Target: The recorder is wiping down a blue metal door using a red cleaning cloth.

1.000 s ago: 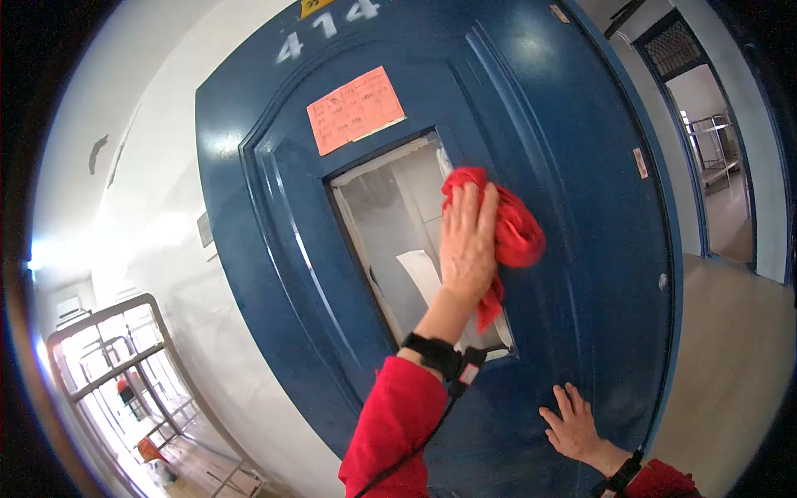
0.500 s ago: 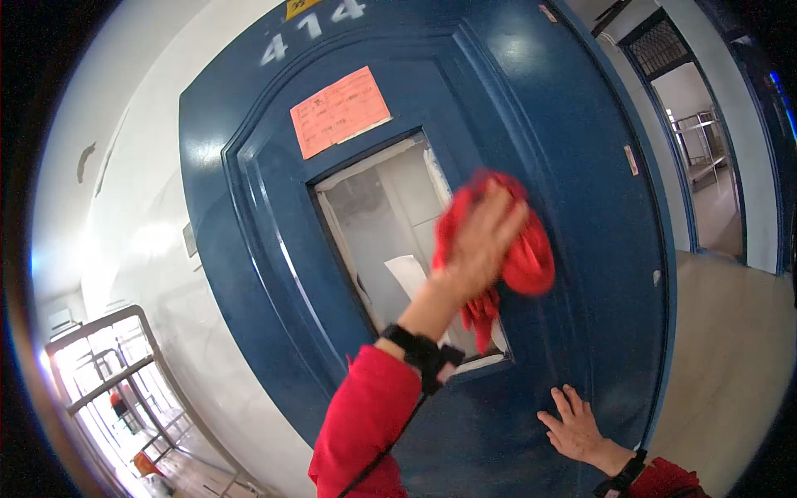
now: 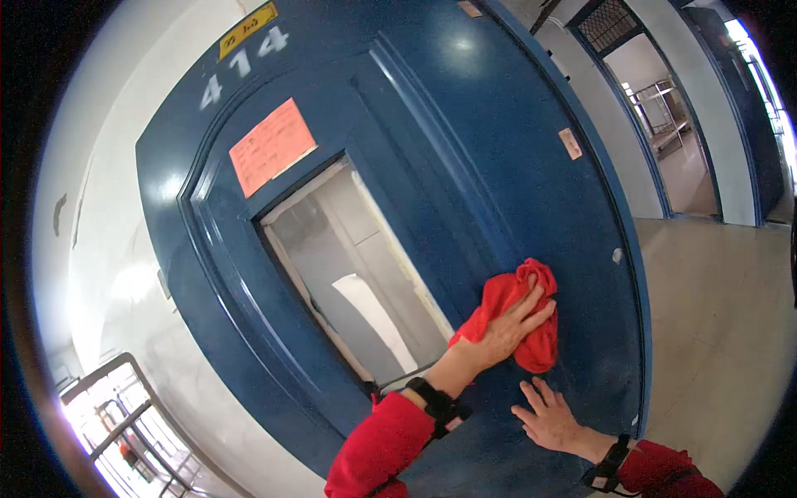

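Observation:
A red cloth (image 3: 540, 353) lies bunched against the blue door (image 3: 465, 191), right of the lower corner of its window. My left hand (image 3: 502, 328) presses it to the door, fingers laid over the cloth, so part of it is hidden beneath the palm. Just below, my right hand (image 3: 550, 422) rests near the door's surface with its fingers spread and nothing in them. The small window (image 3: 320, 249) has a pale, ragged border, and a white strip (image 3: 374, 319) shows in its pane. Dark bands circle both my wrists, below red sleeves.
A pink paper sheet (image 3: 272, 148) is stuck above the window, and a yellow label (image 3: 247, 30) sits at the door's top. To the left are a white wall (image 3: 124, 274) and a metal frame (image 3: 137, 415). Tiled floor (image 3: 714, 290) and an open doorway (image 3: 664, 124) lie right.
My left hand has moved the cloth down and to the right, off the window onto the door panel. The view has shifted and tilted; my right hand stays spread low on the door.

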The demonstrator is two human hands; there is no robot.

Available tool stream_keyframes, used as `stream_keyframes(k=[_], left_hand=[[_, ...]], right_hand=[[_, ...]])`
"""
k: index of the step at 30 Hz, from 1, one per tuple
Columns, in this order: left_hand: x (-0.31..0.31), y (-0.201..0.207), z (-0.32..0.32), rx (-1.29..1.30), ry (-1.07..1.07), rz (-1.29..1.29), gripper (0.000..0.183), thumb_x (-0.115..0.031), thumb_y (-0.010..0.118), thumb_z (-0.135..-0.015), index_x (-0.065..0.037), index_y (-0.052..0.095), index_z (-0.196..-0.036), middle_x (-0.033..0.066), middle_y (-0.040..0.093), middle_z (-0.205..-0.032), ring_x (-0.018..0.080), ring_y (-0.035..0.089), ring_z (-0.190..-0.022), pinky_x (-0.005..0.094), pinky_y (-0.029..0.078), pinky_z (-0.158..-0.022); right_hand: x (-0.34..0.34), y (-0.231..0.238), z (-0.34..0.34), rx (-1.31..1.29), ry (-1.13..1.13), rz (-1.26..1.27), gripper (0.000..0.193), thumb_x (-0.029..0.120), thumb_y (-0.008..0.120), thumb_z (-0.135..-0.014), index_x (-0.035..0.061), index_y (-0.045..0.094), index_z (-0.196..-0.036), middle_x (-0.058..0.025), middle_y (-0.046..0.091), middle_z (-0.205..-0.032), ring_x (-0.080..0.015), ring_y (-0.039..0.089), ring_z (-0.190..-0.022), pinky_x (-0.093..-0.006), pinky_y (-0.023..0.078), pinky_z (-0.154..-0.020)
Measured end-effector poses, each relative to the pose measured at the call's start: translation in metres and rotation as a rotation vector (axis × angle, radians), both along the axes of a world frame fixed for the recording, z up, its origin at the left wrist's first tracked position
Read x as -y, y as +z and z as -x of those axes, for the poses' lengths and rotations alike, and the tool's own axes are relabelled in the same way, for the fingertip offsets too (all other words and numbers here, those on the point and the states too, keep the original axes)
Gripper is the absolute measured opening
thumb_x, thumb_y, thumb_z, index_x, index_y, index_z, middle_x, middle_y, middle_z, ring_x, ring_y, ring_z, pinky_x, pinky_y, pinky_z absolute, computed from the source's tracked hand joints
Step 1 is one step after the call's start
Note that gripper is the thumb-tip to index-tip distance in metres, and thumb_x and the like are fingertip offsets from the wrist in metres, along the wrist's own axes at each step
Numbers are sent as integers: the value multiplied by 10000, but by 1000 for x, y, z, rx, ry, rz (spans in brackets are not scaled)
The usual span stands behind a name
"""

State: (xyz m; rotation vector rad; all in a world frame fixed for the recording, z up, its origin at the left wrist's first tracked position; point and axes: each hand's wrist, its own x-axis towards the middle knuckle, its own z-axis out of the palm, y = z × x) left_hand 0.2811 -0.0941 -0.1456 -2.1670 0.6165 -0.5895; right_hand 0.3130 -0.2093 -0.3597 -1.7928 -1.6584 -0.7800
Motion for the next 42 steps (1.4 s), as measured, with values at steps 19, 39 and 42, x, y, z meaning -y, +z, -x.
stream_keyframes(k=[19, 39, 42], left_hand=[[10, 46, 8, 385, 191, -15, 484, -117, 466, -789, -65, 444, -1270, 231, 428, -1282, 324, 444, -1197, 400, 414, -890], [93, 57, -139, 377, -18, 103, 514, -106, 560, -736, -121, 465, -1241, 154, 434, -1270, 326, 355, -1260, 452, 423, -859], [74, -53, -126, -7, -54, -88, 439, -144, 470, -798, -131, 473, -1237, 160, 419, -1320, 328, 356, -1262, 460, 324, -1004]], right_hand=[[18, -23, 1, -120, 69, 21, 408, 205, 657, -729, 109, 559, -1112, -173, 362, -1304, -352, 410, -1152, -473, 465, -760], [94, -164, -35, -447, -29, 383, 285, 277, 550, -773, 175, 575, -1038, -90, 554, -911, -314, 579, -850, -465, 511, -676], [97, -188, -34, -421, -35, 485, 274, 274, 539, -774, 169, 575, -1025, -92, 585, -893, -320, 603, -830, -481, 516, -655]])
